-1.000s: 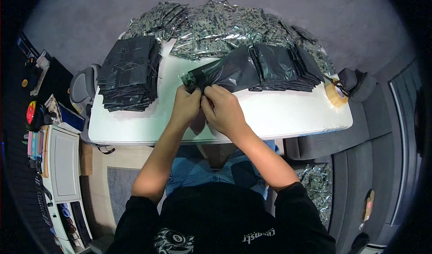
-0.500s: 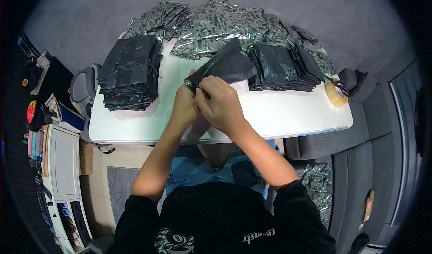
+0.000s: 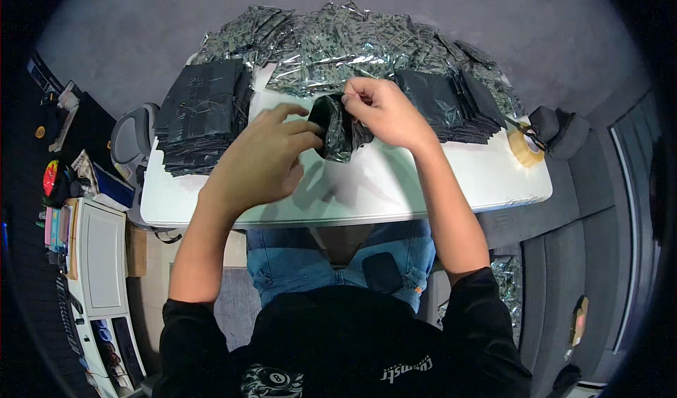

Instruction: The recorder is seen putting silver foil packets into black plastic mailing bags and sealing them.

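Over the white table (image 3: 465,179), the black plastic bag (image 3: 331,131) sits between both hands, its upper right edge pinched by the thumb and fingertips of the right hand (image 3: 382,113), while the left hand (image 3: 262,155), fingers loosely parted, meets its left side, whether gripping I cannot tell.

The black bag (image 3: 333,133) no longer stretches toward the right-hand stack; it now stands compact, mouth gaping. The left hand (image 3: 262,155) has let go, fingers spread beside it, and the right hand (image 3: 386,116) has moved up to pinch its top edge.
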Available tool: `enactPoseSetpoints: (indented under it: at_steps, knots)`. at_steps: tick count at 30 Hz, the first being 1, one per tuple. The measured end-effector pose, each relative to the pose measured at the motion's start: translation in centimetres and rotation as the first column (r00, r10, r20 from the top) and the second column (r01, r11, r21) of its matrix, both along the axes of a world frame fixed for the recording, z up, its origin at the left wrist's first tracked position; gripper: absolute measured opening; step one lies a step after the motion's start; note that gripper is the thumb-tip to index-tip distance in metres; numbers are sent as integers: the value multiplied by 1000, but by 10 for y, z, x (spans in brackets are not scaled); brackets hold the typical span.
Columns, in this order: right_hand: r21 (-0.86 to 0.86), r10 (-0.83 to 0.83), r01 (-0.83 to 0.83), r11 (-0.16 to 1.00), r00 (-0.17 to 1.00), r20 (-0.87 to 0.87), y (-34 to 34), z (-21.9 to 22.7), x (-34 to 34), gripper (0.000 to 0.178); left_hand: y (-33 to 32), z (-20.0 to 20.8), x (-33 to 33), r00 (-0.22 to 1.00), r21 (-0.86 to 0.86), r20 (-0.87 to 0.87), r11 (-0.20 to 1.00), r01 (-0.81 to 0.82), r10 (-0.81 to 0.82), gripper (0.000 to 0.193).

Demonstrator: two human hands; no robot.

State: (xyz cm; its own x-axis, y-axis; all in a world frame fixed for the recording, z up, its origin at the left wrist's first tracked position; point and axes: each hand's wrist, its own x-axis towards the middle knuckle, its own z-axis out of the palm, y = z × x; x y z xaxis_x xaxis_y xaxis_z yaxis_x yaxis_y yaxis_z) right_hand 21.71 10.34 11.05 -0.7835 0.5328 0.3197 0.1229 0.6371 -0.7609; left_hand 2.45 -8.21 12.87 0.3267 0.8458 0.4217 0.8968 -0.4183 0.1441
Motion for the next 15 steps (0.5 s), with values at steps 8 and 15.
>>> enactPoseSetpoints:
  at_steps: [8,15]
  knots:
    - [-68,27,-34,997,995,-101,-7,9,5,17,25,1,4,999,248,30,969,5,-12,18]
    - [138,284,-259,956,934,-217,4,-10,29,31,27,-3,7,999,360,30,932,-43,35,26]
